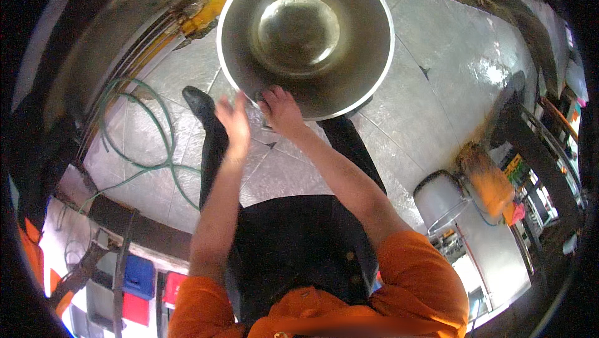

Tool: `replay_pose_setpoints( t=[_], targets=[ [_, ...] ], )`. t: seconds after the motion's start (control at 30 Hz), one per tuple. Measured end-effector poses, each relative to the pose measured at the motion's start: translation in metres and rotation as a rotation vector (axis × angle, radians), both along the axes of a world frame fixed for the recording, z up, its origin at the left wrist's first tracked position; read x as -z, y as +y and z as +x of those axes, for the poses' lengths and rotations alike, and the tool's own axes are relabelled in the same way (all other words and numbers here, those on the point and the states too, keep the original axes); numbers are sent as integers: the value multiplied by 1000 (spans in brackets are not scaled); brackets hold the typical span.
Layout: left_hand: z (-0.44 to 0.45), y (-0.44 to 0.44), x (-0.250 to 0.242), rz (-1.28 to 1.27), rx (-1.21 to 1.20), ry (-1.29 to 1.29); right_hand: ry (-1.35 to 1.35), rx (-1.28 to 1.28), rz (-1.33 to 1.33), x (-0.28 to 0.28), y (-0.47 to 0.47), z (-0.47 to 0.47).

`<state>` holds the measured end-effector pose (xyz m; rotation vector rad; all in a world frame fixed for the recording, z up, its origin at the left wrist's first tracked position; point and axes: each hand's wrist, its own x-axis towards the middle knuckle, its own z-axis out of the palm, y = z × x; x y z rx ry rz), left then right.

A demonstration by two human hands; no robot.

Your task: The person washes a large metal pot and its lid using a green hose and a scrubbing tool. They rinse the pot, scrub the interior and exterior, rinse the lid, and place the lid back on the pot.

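Note:
A large, deep metal basin (318, 57) with a bright rim stands before me, its open mouth facing up toward me. Its inside is dull grey-brown, with shiny patches around the round bottom. My right hand (282, 112) is at the near-left rim, its fingers curled over the edge to the inside. Something dark shows under those fingers, too small to name. Just left of the rim, my left hand (234, 122) is slightly blurred, its fingers apart and nothing visible in it. Whether its fingertips touch the rim is unclear.
A green hose (171, 150) lies looped on the wet tiled floor (407, 118) at left. To the right stands a pale bucket (437, 197) beside an orange object (489, 183). Blue (139, 276) and red bins (135, 309) show at lower left. My dark boot (199, 101) is near the basin.

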<state>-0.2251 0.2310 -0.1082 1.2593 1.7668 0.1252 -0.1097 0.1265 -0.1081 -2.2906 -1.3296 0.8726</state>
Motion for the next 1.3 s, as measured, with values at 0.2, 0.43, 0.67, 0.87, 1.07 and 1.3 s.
replay_pose_setpoints(
  t=[0.2, 0.43, 0.67, 0.87, 1.07, 1.3],
  targets=[
    [58, -25, -27, 23, -455, -396, -30, -103, -192, 61, -168, 65],
    [98, 58, -18, 386, 455, -90, -916, -1046, -590, -38, -42, 354],
    [134, 82, -25, 305, 484, -146, -435, -390, -684, 47, -158, 278],
    [121, 86, -17, 315, 493, -156, -410, -159, -240, -21, -158, 231],
    [142, 73, -31, 358, 494, -157, -719, 405, -415, 20, -183, 279],
    [118, 81, -11, 348, 503, -102, -700, 297, -431, -55, -113, 304]
  ],
)
